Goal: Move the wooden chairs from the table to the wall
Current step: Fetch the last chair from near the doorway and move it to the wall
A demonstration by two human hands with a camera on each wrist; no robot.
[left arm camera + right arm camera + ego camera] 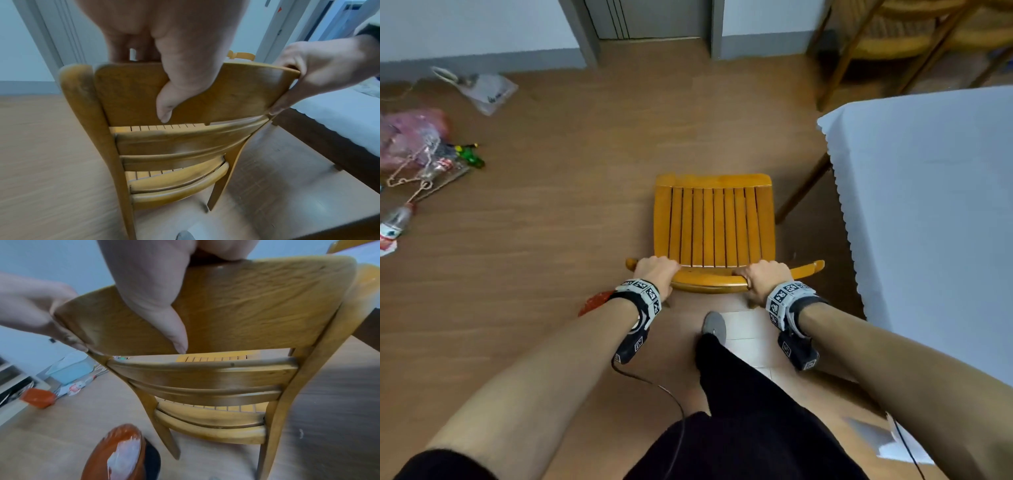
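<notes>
Left hand: the left hand (656, 274) grips the top rail of the wooden chair (714, 226) near its left end; fingers (121, 47) curl over the front of the rail, the thumb (164, 105) presses flat on the back face.
Right hand: the right hand (766, 277) grips the same rail near its right end; in the right wrist view the thumb (174, 331) lies down the back of the rail, and the fingers wrap over the top edge, mostly hidden.
Wooden chair: directly beyond the knuckles, slatted seat (714, 228) facing away from the person; whether its legs touch the floor cannot be told.
Backrest: two curved cross slats (176, 142) sit below the thumbs, under the gripped rail.
Table: a table with a white cloth (928, 192) stands just to the right of the right hand, apart from the chair.
Other chairs: more wooden chairs (900, 37) stand far beyond the right fingers, behind the table.
Wall: a pale wall with a grey skirting (482, 58) runs well ahead of the left fingers, with a door frame (654, 20) straight ahead.
Floor items: plastic bags (414, 137) and a bottle (395, 222) lie far left of the left hand on the wood-pattern floor (551, 222).
Feet: a grey shoe tip (715, 323) shows below and between the hands; an orange-red slipper (115, 454) sits below the left wrist.
</notes>
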